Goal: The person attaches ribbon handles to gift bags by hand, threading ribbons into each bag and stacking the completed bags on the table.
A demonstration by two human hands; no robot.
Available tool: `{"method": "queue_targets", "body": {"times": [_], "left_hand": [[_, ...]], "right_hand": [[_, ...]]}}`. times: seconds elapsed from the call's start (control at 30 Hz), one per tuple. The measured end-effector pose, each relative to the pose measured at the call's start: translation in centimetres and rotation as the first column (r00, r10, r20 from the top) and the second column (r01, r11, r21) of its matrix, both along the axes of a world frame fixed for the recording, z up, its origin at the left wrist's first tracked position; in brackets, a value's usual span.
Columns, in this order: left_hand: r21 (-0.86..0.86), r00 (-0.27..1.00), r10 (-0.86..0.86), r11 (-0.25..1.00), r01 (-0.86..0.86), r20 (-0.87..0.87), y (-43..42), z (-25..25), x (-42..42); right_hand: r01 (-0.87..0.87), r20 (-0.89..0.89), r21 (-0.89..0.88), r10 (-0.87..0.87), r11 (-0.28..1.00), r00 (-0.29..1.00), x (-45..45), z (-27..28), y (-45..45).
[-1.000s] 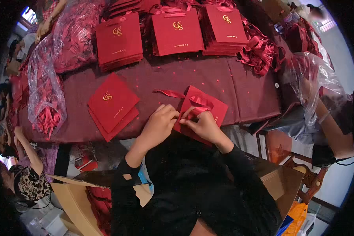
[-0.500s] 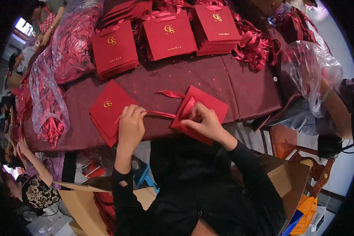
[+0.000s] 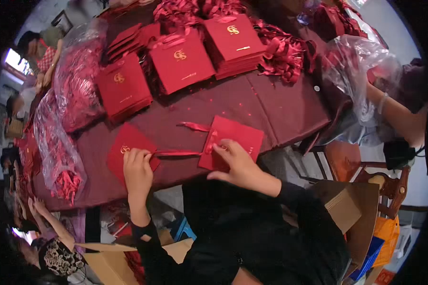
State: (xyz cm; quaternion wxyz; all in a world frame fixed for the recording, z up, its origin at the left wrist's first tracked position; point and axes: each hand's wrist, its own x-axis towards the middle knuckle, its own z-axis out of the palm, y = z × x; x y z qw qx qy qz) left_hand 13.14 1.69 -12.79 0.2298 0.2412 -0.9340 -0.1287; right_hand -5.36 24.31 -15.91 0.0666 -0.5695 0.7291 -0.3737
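A small red gift bag (image 3: 245, 135) lies flat near the table's front edge. From its left side a red ribbon (image 3: 178, 153) runs taut to my left hand (image 3: 138, 173), whose fingers are pinched shut on its end. A second ribbon end (image 3: 195, 126) sticks out loose from the bag's upper left. My right hand (image 3: 247, 171) rests over the bag's lower part with thumb and fingers spread, covering some of the gold print. Partly behind my left hand lies another red bag (image 3: 123, 128) with a gold logo.
Stacks of red gift bags (image 3: 183, 61) stand along the back, beside a heap of red ribbons (image 3: 287, 54). Clear plastic sacks (image 3: 76, 90) fill the left. Another person's arm (image 3: 399, 114) reaches in at right, near a plastic bag (image 3: 361, 61). Below are cardboard boxes (image 3: 354, 209).
My right hand has gone from curled fingers to a spread hand on the bag, which now lies flatter. My left hand has pulled the ribbon straighter. The view has tilted.
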Motion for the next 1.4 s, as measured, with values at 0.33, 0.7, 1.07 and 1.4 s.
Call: {"method": "queue_targets", "body": {"times": [0.33, 0.7, 1.07, 1.4], "left_hand": [[-0.268, 0.596, 0.013, 0.885, -0.381, -0.803, 7.8, 5.1, -4.3], [-0.127, 0.983, -0.133, 0.981, 0.149, 0.125, 10.0, -2.4, -12.2], [0.318, 0.99, -0.125, 0.943, 0.1, 0.061, 9.2, -0.4, -13.3], [0.445, 0.971, -0.228, 0.864, 0.235, -0.069, 7.9, -1.2, -13.3]], "right_hand": [[0.264, 0.275, -0.06, -0.239, 0.963, 0.931, -2.7, 10.6, 2.3], [0.886, 0.1, -0.331, -0.921, 0.325, 0.375, -23.5, 0.9, 1.9], [0.826, -0.046, 0.04, -0.825, 0.563, 0.564, -29.0, 5.0, 3.1], [0.522, 0.409, -0.678, -0.325, 0.518, 0.853, -30.4, 14.5, -0.1]]}}
